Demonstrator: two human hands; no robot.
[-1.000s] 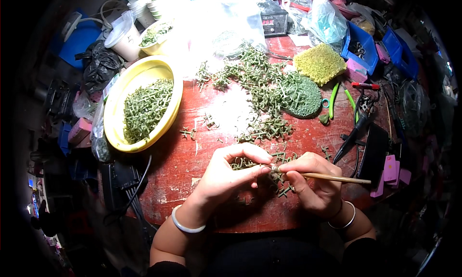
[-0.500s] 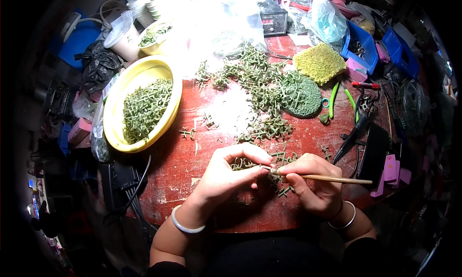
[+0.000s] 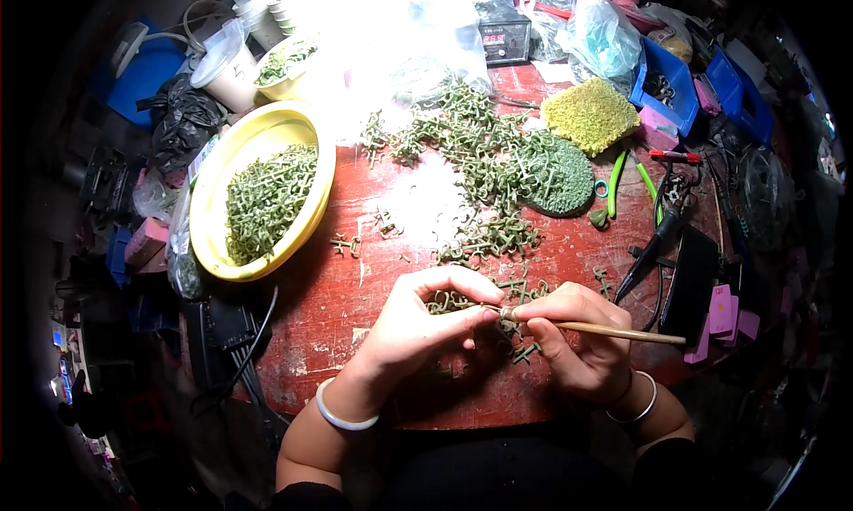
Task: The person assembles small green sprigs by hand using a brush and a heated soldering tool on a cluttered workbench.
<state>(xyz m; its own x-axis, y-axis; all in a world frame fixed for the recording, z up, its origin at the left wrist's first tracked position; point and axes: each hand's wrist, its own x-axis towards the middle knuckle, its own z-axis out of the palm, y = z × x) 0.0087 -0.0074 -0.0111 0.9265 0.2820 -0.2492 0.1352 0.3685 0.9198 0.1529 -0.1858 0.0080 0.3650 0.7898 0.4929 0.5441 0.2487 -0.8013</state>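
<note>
Low over the red table [image 3: 311, 351], my left hand [image 3: 413, 324] is closed in a pinch, thumb and forefinger meeting at the tips. What sits between them is too small to make out. My right hand [image 3: 593, 347] grips a slim wooden-handled tool [image 3: 635, 334] like a pen. Its metal collar points left and its thin tip reaches the left fingertips; the kind of tip cannot be made out. Small green branched pieces [image 3: 527, 353] lie beneath and beyond both hands. Farther off they form a larger loose pile [image 3: 475, 133].
A yellow basin [image 3: 258, 129] of green pieces stands at left. Right of the pile are a round green textured pad [image 3: 569, 187], a yellow rough block [image 3: 591, 117] and green-handled pliers [image 3: 616, 182]. A black pen-shaped tool [image 3: 653, 253] and pink blocks [image 3: 721, 311] lie at right.
The wooden tool's rear end has shifted very slightly left and down. Both hands keep the same place and hold.
</note>
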